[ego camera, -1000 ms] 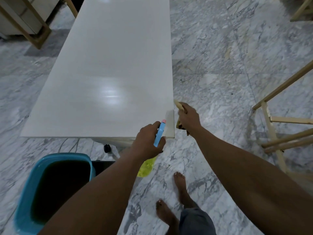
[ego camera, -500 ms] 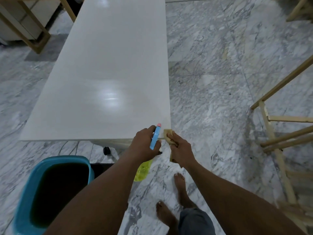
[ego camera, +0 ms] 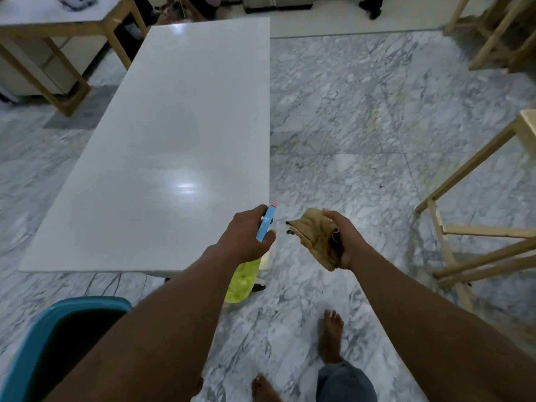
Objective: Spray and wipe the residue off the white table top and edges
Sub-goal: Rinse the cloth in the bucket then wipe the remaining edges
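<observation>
Hand count: two, both occupied.
Item one, far left: blue bin, on the floor near the table's near end.
Item two: white table, top glossy, no residue discernible.
Item three: left hand, fingers curled round spray bottle, held at the table's near-right corner.
Item four: right hand, clutching bunched tan cloth, off the table edge, above the floor.
Assessment: top appears largely done; edges probably remain.

Long white table top glossy, blue-headed yellow spray bottle at its near-right corner, crumpled tan cloth just right
</observation>
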The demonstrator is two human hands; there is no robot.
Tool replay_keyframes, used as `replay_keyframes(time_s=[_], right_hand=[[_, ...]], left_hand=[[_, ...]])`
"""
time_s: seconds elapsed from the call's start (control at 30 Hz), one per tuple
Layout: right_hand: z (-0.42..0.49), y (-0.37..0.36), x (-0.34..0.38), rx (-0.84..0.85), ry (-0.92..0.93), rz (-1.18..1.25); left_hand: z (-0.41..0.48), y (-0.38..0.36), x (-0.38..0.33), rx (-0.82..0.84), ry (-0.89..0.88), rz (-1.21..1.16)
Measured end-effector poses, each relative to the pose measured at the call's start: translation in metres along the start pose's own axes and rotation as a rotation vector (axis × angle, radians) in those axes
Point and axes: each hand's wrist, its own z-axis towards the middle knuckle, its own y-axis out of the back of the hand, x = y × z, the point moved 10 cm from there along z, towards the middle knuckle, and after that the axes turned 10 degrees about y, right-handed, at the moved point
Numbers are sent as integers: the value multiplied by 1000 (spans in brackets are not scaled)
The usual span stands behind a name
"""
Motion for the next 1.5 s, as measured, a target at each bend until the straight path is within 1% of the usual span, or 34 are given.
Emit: replay_keyframes(time_s=[0.1,0.27,0.33,0.47,0.57,0.77,0.93,1.1,1.2,1.3,1.37,1.5], right_hand=[[8,-11,50,88,10,67],[37,-6,132,137,-22,112],[52,1,165,136,-4,106],[78,6,235,190,62,145],[104,5,271,189,85,130],[179,-8,326,139,90,149],[273,-50,390,125,112,70],[349,-98,469,137,115,21],[389,-112,505,106,114,11],[429,-125,540,94,105,6],[463,-136,568,95,96,12],[545,-155,602,78,67,24]], left_hand=[[29,4,-32,-7,1,12],[95,7,-95,-10,21,-10],[121,8,-122,-5,9,-13],[172,12,-176,2,-59,-6],[206,17,-196,9,-62,1],[292,42,-207,0,-46,-36],[397,83,-201,-21,-41,-83],[501,104,-201,197,9,-48],[550,114,-209,242,-11,38],[598,130,-213,216,-14,68],[641,145,-209,204,10,42],[730,185,-198,120,27,49]])
